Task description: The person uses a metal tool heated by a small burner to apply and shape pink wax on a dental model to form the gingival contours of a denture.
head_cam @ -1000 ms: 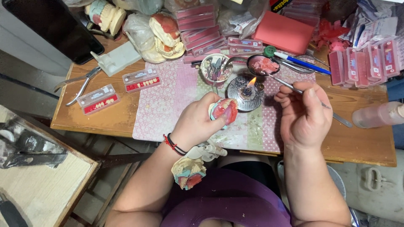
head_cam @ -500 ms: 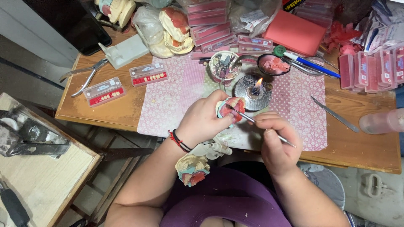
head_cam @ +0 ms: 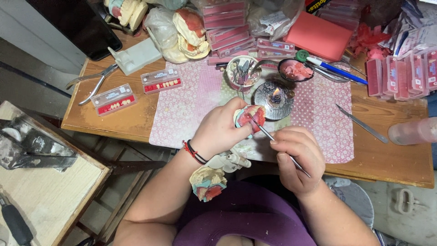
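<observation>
My left hand (head_cam: pixel 221 129) grips a small dental model with pink wax (head_cam: pixel 251 117) just in front of a round metal burner with a small flame (head_cam: pixel 274 99). A thin metal wax tool (head_cam: pixel 277 144) is pinched in my right hand (head_cam: pixel 297 157), its tip touching the pink wax on the model. Both hands hover over a pink flowered mat (head_cam: pixel 191 107) on the wooden table (head_cam: pixel 129 116). Another plaster and wax model (head_cam: pixel 208 182) rests in my lap below my left wrist.
Behind the burner stand a cup of small tools (head_cam: pixel 243 71) and a dish of pink wax (head_cam: pixel 296 69). Two clear tooth cards (head_cam: pixel 136 91), pliers (head_cam: pixel 91 82), a loose metal spatula (head_cam: pixel 362 123), a bottle (head_cam: pixel 414 130) and stacked pink boxes (head_cam: pixel 232 32) lie around.
My right hand came back from beside the burner toward me with the tool, and its tip now rests on the wax model held in my left hand.
</observation>
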